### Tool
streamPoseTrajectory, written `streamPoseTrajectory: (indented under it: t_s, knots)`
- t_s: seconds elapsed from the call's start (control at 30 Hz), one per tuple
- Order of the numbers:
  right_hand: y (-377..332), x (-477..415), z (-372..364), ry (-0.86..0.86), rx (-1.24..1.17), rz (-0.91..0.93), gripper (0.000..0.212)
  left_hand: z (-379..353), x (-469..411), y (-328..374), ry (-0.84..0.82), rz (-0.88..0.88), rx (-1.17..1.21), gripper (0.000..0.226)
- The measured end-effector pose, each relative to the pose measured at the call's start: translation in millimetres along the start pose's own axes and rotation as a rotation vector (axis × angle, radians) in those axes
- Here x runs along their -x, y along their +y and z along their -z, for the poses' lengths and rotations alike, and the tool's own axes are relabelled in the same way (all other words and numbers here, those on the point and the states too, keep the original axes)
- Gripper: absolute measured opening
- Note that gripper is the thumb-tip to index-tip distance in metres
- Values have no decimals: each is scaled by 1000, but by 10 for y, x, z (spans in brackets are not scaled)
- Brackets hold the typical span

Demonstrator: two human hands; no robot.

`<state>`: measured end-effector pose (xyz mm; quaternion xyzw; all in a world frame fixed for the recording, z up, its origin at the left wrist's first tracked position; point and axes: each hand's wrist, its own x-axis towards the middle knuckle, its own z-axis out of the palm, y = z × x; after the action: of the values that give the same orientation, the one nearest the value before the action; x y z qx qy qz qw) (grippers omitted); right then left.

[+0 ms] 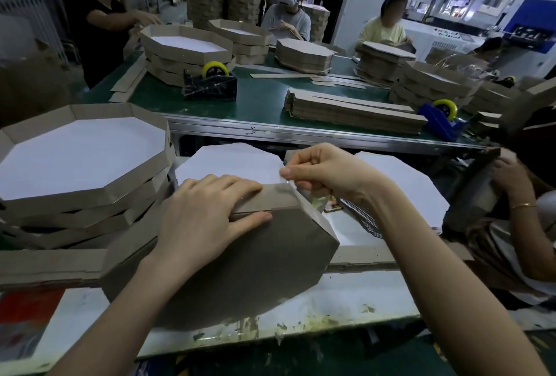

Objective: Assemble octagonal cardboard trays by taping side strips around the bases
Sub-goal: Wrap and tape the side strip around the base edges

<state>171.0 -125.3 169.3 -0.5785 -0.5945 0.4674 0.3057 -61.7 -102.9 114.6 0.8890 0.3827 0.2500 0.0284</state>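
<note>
The grey-brown octagonal cardboard tray (pixel 255 261) lies bottom-up and tilted at the near edge of the scuffed white worktop (pixel 346 300). Its inside is hidden, and the left forearm covers its lower left part. The left hand (pixel 207 213) lies flat on the tray's upper side strip (pixel 279 198), fingers straight and close together, thumb stretched along the seam between strip and base. The right hand (pixel 325 171) sits just above the tray's upper right corner. Its thumb and forefinger are pinched on a thin strip of clear tape (pixel 288 181) (no more than a faint glint, hard to make out), and the other fingers are curled in.

A stack of finished white-lined octagonal trays (pixel 81 159) crowds the tray's left side. Flat white octagonal sheets (pixel 400 183) lie behind and to the right, partly hidden by the right arm. At the far right a neighbour's hand (pixel 511 177) grips dark card, cut off by the frame. Torn tape scraps crust the worktop's front edge.

Beyond is a green belt table (pixel 261 99) with a black tape dispenser (pixel 210 84) carrying a yellow roll, and a pile of long brown cardboard strips (pixel 352 114). The cardboard is matte and rough.
</note>
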Motion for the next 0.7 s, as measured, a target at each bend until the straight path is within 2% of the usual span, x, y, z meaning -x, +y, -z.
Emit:
streamPoseTrajectory:
  t_s: [0.13,0.2,0.37,0.53,0.7]
  knots:
    - [-42,-39,-88,-94,-154,132,14,-22,-1,0,36,-3,-19,61]
    - [-107,-68,-125,-117,-139,153,12,-34,-6,-6,43,25,-27,64]
    - [-70,-88,-91,-25,159,36,13,-37,2,-23,73,22,10,72]
    - [45,-51,17,44,227,-38,17,-8,2,-25,59,25,19,72]
    - [109,-23,73,23,144,-103,20,23,3,-33,-26,-33,-30,63]
